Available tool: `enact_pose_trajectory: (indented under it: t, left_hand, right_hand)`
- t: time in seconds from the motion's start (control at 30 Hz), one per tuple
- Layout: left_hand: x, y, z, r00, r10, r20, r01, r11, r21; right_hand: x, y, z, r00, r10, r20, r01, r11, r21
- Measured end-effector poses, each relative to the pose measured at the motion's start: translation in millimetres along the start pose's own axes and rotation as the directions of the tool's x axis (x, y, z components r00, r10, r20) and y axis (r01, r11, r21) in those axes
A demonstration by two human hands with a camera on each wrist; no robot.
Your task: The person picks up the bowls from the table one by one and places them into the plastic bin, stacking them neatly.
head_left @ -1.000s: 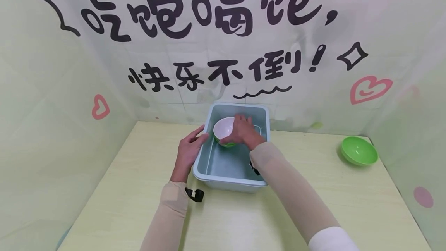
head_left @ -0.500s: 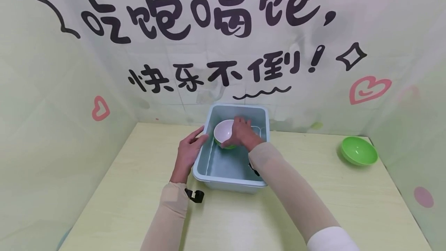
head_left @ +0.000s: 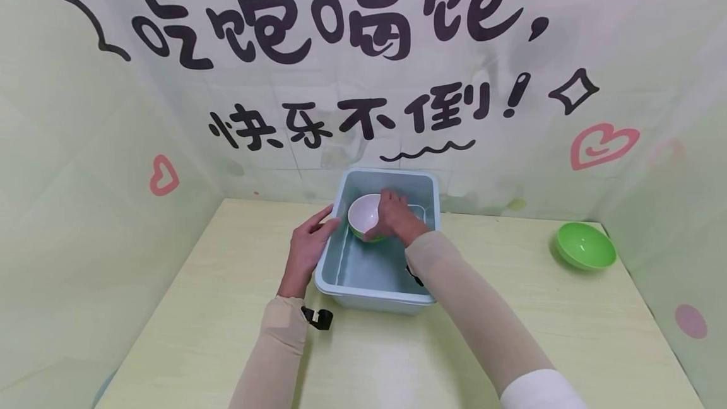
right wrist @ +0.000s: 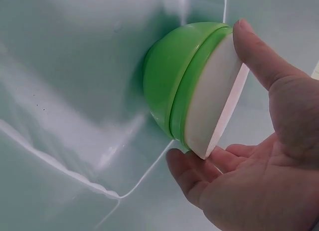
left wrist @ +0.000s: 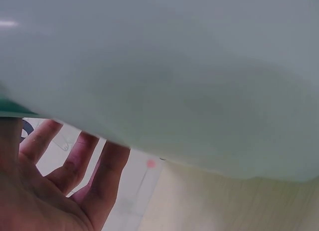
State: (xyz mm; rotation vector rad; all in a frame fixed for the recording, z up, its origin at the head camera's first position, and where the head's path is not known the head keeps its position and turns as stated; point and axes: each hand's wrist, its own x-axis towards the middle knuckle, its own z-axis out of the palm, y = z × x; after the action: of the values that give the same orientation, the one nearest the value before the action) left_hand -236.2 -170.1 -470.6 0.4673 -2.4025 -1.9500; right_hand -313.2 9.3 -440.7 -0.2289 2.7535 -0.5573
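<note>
A light blue basin [head_left: 377,298] stands near the back of the table. Inside it, toward the back left, a white bowl [head_left: 362,210] sits nested in a stack on green bowls [head_left: 372,240]. My right hand [head_left: 392,214] holds the white bowl's rim, thumb on one side and fingers on the other. In the right wrist view the white bowl [right wrist: 212,99] rests in green bowls [right wrist: 169,71], between thumb and fingers of my right hand [right wrist: 259,161]. My left hand [head_left: 308,248] grips the basin's left rim; its fingers lie along the outer wall [left wrist: 164,81] in the left wrist view.
A separate green bowl [head_left: 585,246] stands at the back right of the table [head_left: 238,308]. Fabric walls [head_left: 272,169] with black lettering and pink hearts rise behind and on both sides.
The white bowl and my right hand have shifted slightly toward the front of the basin since the earliest frame. My left hand stays on the basin rim, and the basin has not visibly moved.
</note>
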Motion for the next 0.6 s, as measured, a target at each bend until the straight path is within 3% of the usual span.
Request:
enact_pose_trajectory:
  t: [0.6]
  left_hand:
    - [0.1, -1.2, -1.3, 1.0, 0.005, 0.003, -0.005, 1.0, 0.009]
  right_hand:
    - [1.5, 4.0, -3.1, 1.0, 0.003, 0.02, -0.004, 1.0, 0.016]
